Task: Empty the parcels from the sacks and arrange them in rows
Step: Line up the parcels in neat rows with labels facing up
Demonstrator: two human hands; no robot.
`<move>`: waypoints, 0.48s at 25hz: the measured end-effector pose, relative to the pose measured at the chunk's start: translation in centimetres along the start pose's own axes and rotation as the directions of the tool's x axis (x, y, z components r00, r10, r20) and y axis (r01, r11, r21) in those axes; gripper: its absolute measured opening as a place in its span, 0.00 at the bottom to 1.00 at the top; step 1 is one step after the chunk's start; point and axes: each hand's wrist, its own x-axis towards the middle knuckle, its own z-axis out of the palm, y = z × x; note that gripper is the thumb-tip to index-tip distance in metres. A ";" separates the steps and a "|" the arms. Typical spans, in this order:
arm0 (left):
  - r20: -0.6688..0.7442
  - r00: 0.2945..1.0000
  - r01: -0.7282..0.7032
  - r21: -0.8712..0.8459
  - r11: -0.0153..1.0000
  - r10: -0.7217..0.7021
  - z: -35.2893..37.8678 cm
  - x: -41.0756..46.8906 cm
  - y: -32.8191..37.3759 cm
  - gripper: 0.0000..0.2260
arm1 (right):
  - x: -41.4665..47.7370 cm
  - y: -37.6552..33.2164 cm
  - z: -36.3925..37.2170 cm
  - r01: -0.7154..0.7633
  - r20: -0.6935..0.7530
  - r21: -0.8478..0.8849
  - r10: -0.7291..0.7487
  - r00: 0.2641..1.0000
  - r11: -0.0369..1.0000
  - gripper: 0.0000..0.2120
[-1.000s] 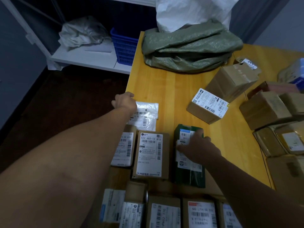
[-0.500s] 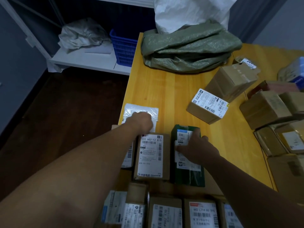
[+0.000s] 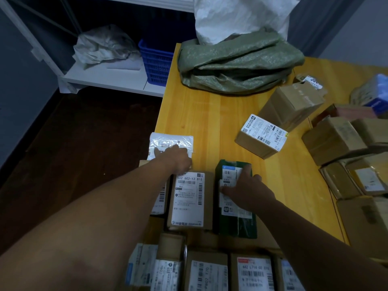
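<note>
Currently both hands are down on parcels at centre frame.

Left hand [image 3: 175, 158]: reaches forward from lower left, fingers laid out flat and loose on the near edge of a white plastic mailer pouch [image 3: 174, 140]. It presses on the pouch; nothing is gripped. The pouch lies at the left edge of the yellow tabletop [image 3: 210, 110], its corner slightly over the edge.

Right hand [image 3: 247, 190]: fingers spread and straight, resting flat on the white label of a dark green parcel [image 3: 241, 225]. Nothing is gripped here either.

Row, centre frame, left to right: a brown box [image 3: 161, 199] mostly hidden by the left forearm, a brown box with label "502 602-12 815" [image 3: 189, 198], then the dark green parcel. Boxes sit side by side, close or touching.

Second row [image 3: 210, 271] of labelled parcels runs along the bottom of the frame, nearest the camera.

Right of centre: one labelled carton [image 3: 262, 136] lies alone at an angle, with a taller carton [image 3: 291, 106] just behind it. A loose heap of brown cartons [image 3: 336, 139] fills the right edge.

Upper centre: a folded green woven sack [image 3: 237, 64] lies on the far end of the tabletop, with a white sack [image 3: 241, 15] standing behind it.

Upper left: a white shelf [image 3: 105, 78] holds a crumpled pale sack [image 3: 105, 47] and a blue basket [image 3: 155, 61].
</note>
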 end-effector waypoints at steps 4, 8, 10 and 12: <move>-0.237 0.971 -0.091 -0.307 0.947 0.017 0.2 -1.3 0.5 0.16 | -0.1 0.4 0.3 0.014 0.001 0.017 -0.014 1.000 1.000 0.52; -0.362 0.926 -0.248 -0.371 0.895 0.106 1.1 -4.3 1.6 0.17 | -0.7 0.8 0.4 0.039 0.024 0.052 -0.040 0.999 0.998 0.51; -0.357 0.922 -0.270 -0.317 0.909 0.149 1.9 -5.6 1.8 0.19 | -1.0 1.0 0.5 0.069 0.031 0.064 -0.071 0.997 0.996 0.50; -0.364 0.917 -0.277 -0.282 0.919 0.165 2.7 -6.9 1.9 0.22 | -1.4 1.3 0.7 0.106 0.037 0.082 -0.109 0.993 0.991 0.50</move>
